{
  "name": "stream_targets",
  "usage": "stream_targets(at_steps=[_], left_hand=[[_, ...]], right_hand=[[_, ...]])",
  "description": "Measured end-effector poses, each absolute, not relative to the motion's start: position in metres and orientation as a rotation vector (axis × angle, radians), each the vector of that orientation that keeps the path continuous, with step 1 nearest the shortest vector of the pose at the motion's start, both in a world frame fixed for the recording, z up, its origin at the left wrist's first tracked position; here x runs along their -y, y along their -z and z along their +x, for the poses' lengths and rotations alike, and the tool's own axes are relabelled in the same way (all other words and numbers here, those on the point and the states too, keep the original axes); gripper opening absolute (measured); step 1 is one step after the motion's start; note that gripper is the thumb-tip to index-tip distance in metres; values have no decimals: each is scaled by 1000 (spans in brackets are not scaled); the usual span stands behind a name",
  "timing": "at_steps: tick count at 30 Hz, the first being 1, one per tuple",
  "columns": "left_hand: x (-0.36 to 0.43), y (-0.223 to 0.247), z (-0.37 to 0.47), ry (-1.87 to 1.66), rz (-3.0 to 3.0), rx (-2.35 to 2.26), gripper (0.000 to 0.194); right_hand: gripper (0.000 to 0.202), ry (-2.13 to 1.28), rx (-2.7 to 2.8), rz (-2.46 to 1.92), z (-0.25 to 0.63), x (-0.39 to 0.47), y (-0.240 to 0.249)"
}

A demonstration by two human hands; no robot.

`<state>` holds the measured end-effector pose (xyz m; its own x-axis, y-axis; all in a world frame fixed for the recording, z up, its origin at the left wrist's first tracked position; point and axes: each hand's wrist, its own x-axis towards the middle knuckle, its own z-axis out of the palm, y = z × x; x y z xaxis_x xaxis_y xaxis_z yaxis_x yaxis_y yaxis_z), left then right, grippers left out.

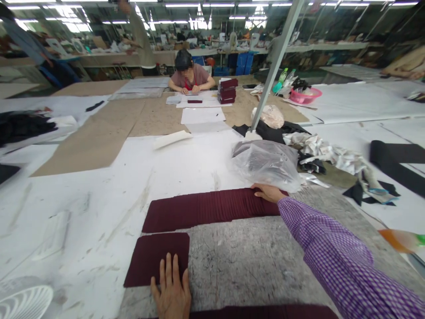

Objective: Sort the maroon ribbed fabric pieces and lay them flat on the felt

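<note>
My left hand [172, 285] lies flat with fingers spread on a maroon fabric piece [144, 259], near its lower right corner. Behind that piece stretches a long row of overlapping maroon fabric pieces [206, 208]. At the right end of this row rests my right hand [268, 192], its fingers pointing left over the far edge and slightly apart. I see no piece lifted in it. A clear plastic bag [265, 164] with dark contents sits just behind the right hand. More maroon fabric [265, 311] shows along the bottom edge of the view.
Under the pieces is a worn grey board [239, 261]. A metal post [277, 66] rises behind the bag, with fabric scraps [332, 150] to its right. Across the table a co-worker [192, 75] sits near stacked maroon pieces [227, 91]. A white fan [25, 301] stands lower left.
</note>
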<state>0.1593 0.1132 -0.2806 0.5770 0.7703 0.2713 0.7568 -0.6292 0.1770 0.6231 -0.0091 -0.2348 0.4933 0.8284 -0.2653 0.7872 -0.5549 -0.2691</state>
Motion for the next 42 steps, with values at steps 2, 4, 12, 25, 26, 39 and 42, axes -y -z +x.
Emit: stream_targets(at_steps=[2, 4, 12, 25, 26, 39, 42], left_hand=[[-113, 280, 159, -501, 2752, -1335, 58], [-112, 280, 160, -495, 2743, -1338, 59], [-116, 295, 156, -528, 2775, -1343, 61], [-116, 293, 158, -520, 2756, -1358, 60], [-116, 293, 158, -514, 2749, -1357, 60], [-116, 290, 157, -470, 2781, -1344, 60], [-115, 291, 157, -490, 2773, -1357, 60]], right_hand=[[30, -642, 1433, -2620, 628, 3, 233], [30, -716, 1452, -2613, 633, -3, 232], [27, -814, 1493, -2626, 644, -18, 234], [30, -781, 1632, -2552, 645, -26, 231], [30, -781, 1644, -2546, 644, -25, 231], [24, -773, 1648, -2620, 645, -28, 227], [25, -760, 1615, -2632, 641, -22, 224]])
